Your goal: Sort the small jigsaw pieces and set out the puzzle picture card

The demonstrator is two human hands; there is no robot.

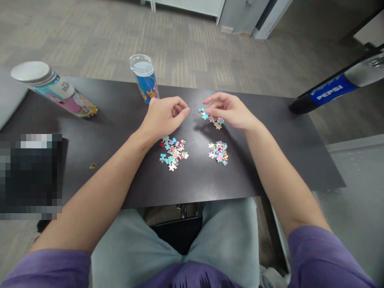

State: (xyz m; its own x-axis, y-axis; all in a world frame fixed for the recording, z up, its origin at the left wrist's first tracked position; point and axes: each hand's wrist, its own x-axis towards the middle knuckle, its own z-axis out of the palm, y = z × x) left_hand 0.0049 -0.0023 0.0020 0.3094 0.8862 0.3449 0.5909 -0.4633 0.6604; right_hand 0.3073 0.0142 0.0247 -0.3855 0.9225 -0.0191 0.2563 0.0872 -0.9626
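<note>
My left hand (166,117) hovers over the dark table, its fingers curled in toward the thumb. Whether a small piece is between them I cannot make out. Across from it, my right hand (229,111) is held above a small group of jigsaw pieces (218,125), thumb and fingers apart, with nothing visible in them. Part of that group is hidden by the hand. Nearer to me lie two more piles: a looser one of red, blue and pale jigsaw pieces (174,152) below my left wrist, and a tighter one of pink and purple jigsaw pieces (219,152) to its right.
Behind my left hand stands a clear-topped tube with a blue label (145,82). A taller white-lidded canister (64,94) is at the left, and a Pepsi bottle (330,93) at the right end of the black table (192,188). A blurred-out dark object (30,176) lies at the left edge.
</note>
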